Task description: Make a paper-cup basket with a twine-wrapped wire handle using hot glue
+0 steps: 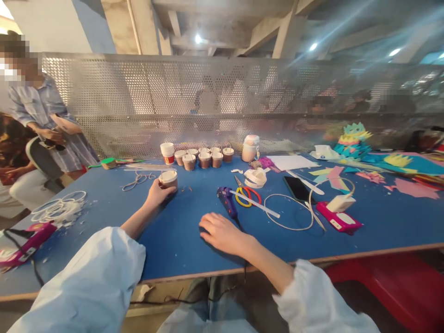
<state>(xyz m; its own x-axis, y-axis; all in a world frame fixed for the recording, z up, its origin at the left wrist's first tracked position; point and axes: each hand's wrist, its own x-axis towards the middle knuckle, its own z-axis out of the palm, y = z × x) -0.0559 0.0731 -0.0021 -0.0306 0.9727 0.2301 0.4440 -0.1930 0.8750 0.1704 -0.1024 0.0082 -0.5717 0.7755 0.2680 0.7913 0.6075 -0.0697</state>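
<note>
My left hand (157, 191) reaches out over the blue table (180, 240) and is closed round a small brown paper cup (169, 179) standing upright. My right hand (222, 232) rests palm down on the table near the front edge, fingers stretched flat and holding nothing. Just beyond its fingertips lies a purple glue gun (227, 201). Yellow and red handled scissors (245, 193) lie to the right of the gun.
A row of brown cups (204, 158) and a white cup stack (167, 152) stand at the back. A tape roll (255, 177), a black phone (297, 188), a white jar (250, 148), a pink device (338, 217), coloured paper (398, 175) and cord loops (58, 209) lie about. A person (38, 120) stands at the left.
</note>
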